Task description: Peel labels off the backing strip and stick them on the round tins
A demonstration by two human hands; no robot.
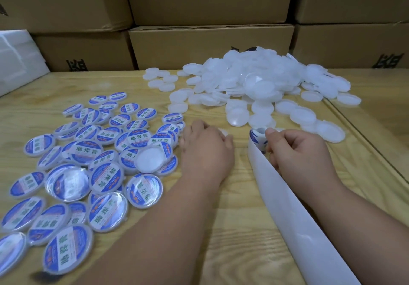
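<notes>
While the left hand [207,145] lies curled over a plain tin [223,132] at centre, the right hand [296,149] pinches the backing strip [285,200] just right; next label [257,139] at its fold. Advice: peel slowly, centre on tin, press flat.

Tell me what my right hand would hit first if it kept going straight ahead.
Probably the unlabelled white tins just beyond the right hand, which pinches the label strip; depth is hard to judge.
</notes>
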